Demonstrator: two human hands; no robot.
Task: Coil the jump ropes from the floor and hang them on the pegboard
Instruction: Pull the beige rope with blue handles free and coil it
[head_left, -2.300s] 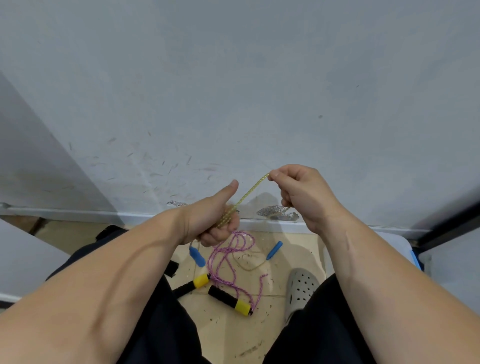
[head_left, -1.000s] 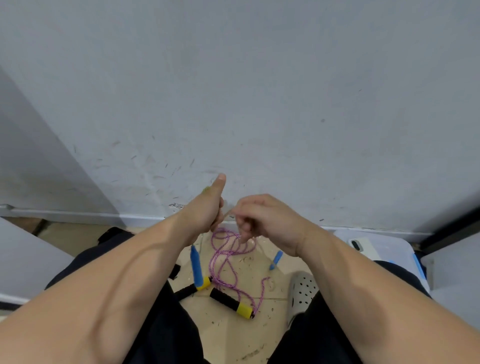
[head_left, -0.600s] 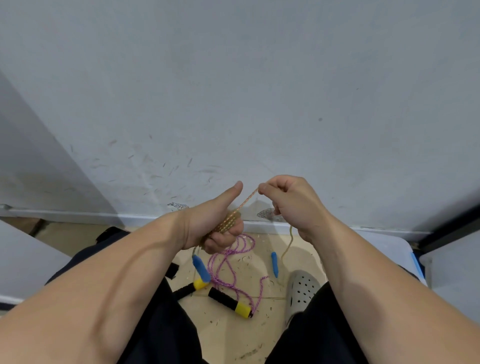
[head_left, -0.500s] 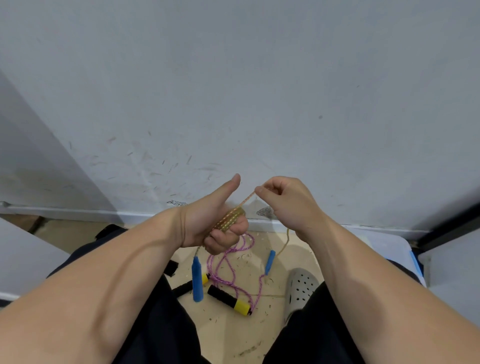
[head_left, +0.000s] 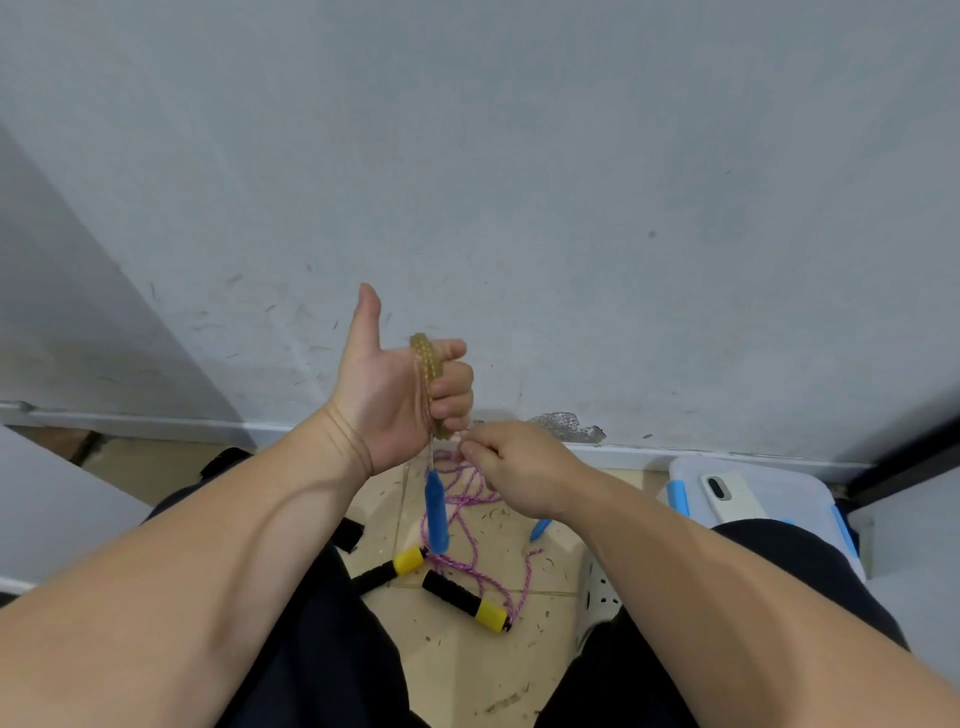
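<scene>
Jump ropes were only partly dealt with at this moment. The yellow jump rope was wound in several loops inside the curled fingers of the left hand, thumb raised clear, and its blue handle dangled just below those fingers. The right hand sat just beneath and to the right of them, its fingertips pressed together on a thin strand, judged to be the same rope's loose tail, though the pinch was too small to read fully. A second blue handle peeped out under the right hand. Well below both sets of fingers, the pink jump rope lay tangled and uncoiled on the floor with its black-and-yellow handles. By the look of it, the first coil was nearly complete. The pink rope had not been picked up and nothing had been hung, with the pegboard out of sight.
</scene>
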